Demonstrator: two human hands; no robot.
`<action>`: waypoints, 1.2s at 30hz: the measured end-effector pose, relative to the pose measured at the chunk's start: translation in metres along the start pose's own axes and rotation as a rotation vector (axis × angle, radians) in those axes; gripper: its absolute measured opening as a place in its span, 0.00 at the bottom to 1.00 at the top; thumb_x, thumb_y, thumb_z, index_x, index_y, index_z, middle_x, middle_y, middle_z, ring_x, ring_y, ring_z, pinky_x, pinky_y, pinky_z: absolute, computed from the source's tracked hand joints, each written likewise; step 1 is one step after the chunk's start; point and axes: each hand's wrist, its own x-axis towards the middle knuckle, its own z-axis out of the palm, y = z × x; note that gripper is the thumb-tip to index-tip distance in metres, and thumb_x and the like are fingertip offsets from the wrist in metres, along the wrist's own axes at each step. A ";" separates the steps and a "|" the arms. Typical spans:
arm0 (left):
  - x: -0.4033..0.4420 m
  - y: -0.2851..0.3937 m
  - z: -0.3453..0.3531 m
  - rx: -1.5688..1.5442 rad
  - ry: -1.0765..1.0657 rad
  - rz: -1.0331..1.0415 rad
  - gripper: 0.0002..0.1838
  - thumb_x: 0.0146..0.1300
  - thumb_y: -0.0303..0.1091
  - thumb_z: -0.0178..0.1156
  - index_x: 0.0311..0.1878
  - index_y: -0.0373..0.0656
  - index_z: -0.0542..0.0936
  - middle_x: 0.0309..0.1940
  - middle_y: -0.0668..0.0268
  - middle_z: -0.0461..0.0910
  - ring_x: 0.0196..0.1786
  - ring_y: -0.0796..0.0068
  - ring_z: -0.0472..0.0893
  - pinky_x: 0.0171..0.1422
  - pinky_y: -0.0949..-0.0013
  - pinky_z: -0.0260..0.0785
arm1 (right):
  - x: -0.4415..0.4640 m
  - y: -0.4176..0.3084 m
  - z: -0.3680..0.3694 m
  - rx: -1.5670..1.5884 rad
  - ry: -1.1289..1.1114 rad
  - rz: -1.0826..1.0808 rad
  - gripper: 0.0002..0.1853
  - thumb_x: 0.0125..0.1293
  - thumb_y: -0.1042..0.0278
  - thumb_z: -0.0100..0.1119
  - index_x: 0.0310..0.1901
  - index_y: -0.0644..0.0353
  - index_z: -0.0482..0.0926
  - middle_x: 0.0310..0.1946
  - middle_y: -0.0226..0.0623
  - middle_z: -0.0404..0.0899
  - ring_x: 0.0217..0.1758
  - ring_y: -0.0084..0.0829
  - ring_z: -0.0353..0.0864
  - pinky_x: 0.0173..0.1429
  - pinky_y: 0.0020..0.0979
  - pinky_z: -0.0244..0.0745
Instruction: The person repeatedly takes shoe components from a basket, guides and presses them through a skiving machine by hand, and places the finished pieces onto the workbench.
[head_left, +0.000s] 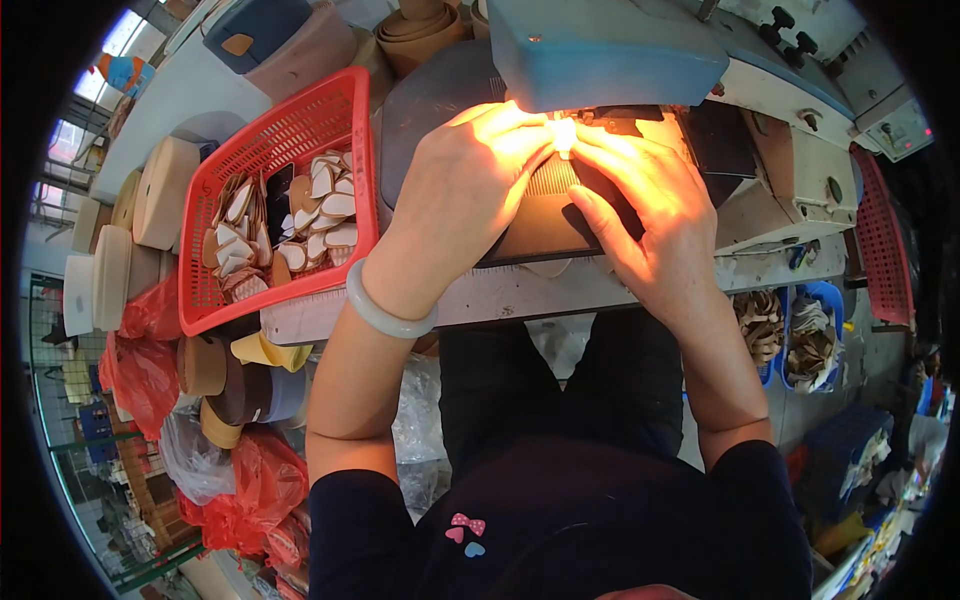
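Observation:
Both hands meet under the blue head (610,55) of a machine, in strong lamp glare. My left hand (470,180) is closed, its fingertips pinched at a small pale piece (565,137) that the light washes out; its kind cannot be made out. My right hand (650,195) reaches in from the other side, fingers stretched toward the same piece and thumb held apart. Below the fingertips lies a ribbed plate (553,178) on the machine's bed. Glare hides the exact contact at the fingertips.
A red basket (367,190) with many small white-and-brown cut pieces (318,215) stands at my left. Rolls of material (165,190) and red plastic bags (265,480) lie farther left. Blue bins (822,290) with scraps are low on the right. The worktop's edge (450,300) crosses before me.

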 end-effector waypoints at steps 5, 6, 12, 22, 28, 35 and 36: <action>0.001 -0.008 0.001 0.011 0.006 0.011 0.11 0.69 0.27 0.70 0.53 0.38 0.92 0.50 0.56 0.92 0.43 0.55 0.88 0.51 0.58 0.82 | 0.000 0.001 0.001 -0.006 0.003 -0.008 0.18 0.69 0.60 0.74 0.57 0.57 0.90 0.55 0.34 0.92 0.57 0.38 0.89 0.65 0.42 0.80; 0.001 -0.008 0.000 0.021 -0.007 -0.001 0.11 0.69 0.27 0.70 0.53 0.38 0.92 0.49 0.56 0.92 0.43 0.55 0.88 0.51 0.58 0.82 | 0.000 0.002 0.001 -0.004 0.004 -0.008 0.18 0.69 0.60 0.74 0.57 0.57 0.90 0.55 0.34 0.92 0.57 0.38 0.89 0.65 0.42 0.80; 0.006 -0.016 0.002 0.045 -0.033 -0.049 0.09 0.73 0.28 0.61 0.47 0.38 0.89 0.42 0.55 0.86 0.46 0.51 0.86 0.51 0.54 0.81 | 0.000 0.002 0.001 -0.009 0.013 -0.017 0.18 0.69 0.61 0.74 0.58 0.57 0.90 0.56 0.34 0.92 0.58 0.38 0.89 0.65 0.42 0.80; -0.022 -0.017 -0.012 -0.013 0.058 -0.123 0.15 0.71 0.39 0.71 0.52 0.39 0.89 0.54 0.56 0.88 0.55 0.52 0.87 0.61 0.55 0.80 | -0.006 0.002 -0.002 -0.008 0.008 -0.066 0.15 0.73 0.64 0.70 0.57 0.59 0.90 0.59 0.39 0.90 0.62 0.42 0.87 0.68 0.43 0.78; -0.076 0.001 -0.062 -0.048 0.012 -0.132 0.22 0.56 0.27 0.81 0.55 0.37 0.89 0.55 0.56 0.89 0.58 0.54 0.88 0.65 0.58 0.80 | -0.013 0.002 -0.004 -0.063 -0.023 -0.067 0.13 0.77 0.68 0.65 0.58 0.61 0.89 0.61 0.39 0.90 0.66 0.41 0.87 0.69 0.41 0.76; -0.107 -0.065 -0.107 0.348 0.258 -0.191 0.09 0.64 0.22 0.73 0.47 0.40 0.91 0.48 0.56 0.91 0.52 0.55 0.90 0.57 0.59 0.83 | -0.015 0.000 0.003 -0.095 0.032 -0.075 0.12 0.78 0.70 0.63 0.57 0.58 0.91 0.58 0.36 0.91 0.64 0.37 0.88 0.69 0.40 0.76; -0.114 -0.086 -0.104 0.338 0.235 -0.268 0.08 0.66 0.24 0.72 0.47 0.39 0.91 0.48 0.56 0.91 0.52 0.54 0.90 0.57 0.58 0.83 | -0.015 -0.001 0.002 -0.095 0.027 -0.079 0.13 0.79 0.70 0.62 0.57 0.59 0.91 0.59 0.36 0.91 0.65 0.38 0.88 0.70 0.40 0.76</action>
